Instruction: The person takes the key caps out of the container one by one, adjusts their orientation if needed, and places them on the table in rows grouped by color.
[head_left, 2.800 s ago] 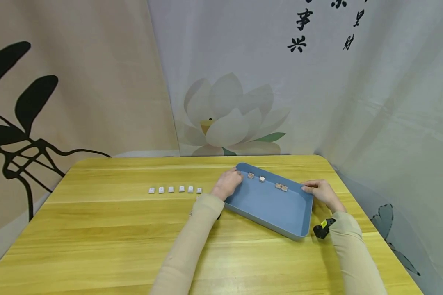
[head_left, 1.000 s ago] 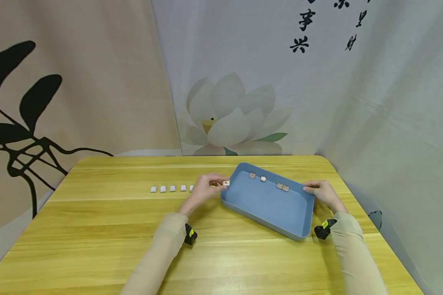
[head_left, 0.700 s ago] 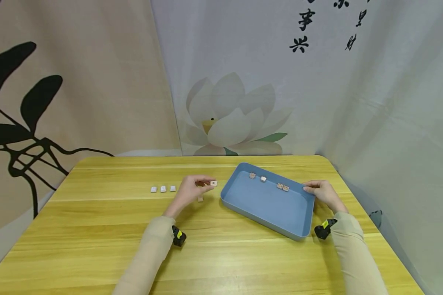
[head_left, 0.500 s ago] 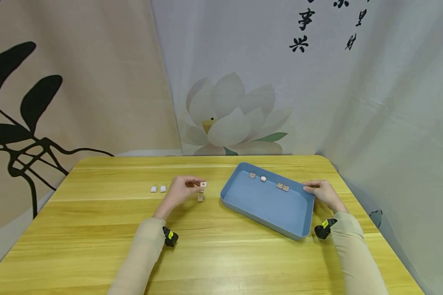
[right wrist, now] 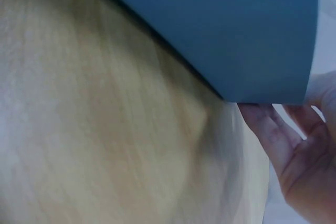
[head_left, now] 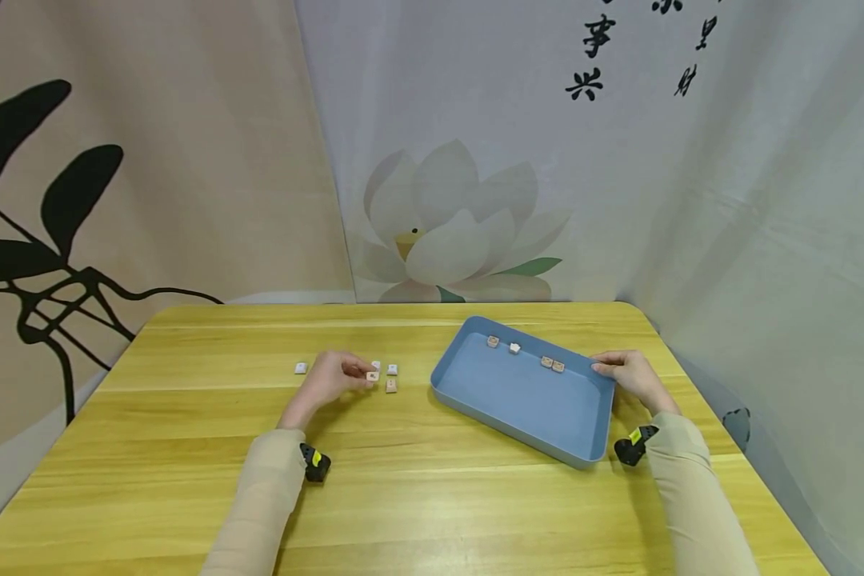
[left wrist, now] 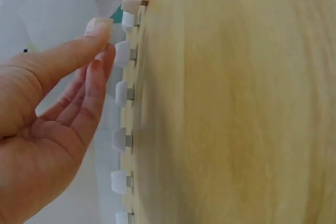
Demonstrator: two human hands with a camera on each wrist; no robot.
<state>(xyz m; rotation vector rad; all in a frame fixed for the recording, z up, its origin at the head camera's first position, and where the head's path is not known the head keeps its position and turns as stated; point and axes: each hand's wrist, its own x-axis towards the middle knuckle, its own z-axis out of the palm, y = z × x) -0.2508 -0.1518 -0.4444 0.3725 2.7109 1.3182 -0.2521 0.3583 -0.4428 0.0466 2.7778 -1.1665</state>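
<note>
We pinch a keycap [head_left: 372,375] in our left hand [head_left: 329,378] above the worktop [head_left: 187,480], at nine o'clock of the blue tray [head_left: 526,400] our right hand [head_left: 628,376] grips, and next must seat it squarely in the row of keycaps [left wrist: 122,93].

1. Head view: from above and behind the hands, looking forward and down across the whole wooden table [head_left: 187,480] to the printed curtains beyond.
2. Left wrist view: very near, rolled sideways, looking past the left hand [left wrist: 47,129] along the table at a row of small tiles [left wrist: 122,94].
3. Right wrist view: very near, under the blue tray [right wrist: 236,30], fingers [right wrist: 268,129] at its edge.
4. All three views share the tabletop; the head view also takes in tray [head_left: 547,436] and tiles [head_left: 391,370].
</note>
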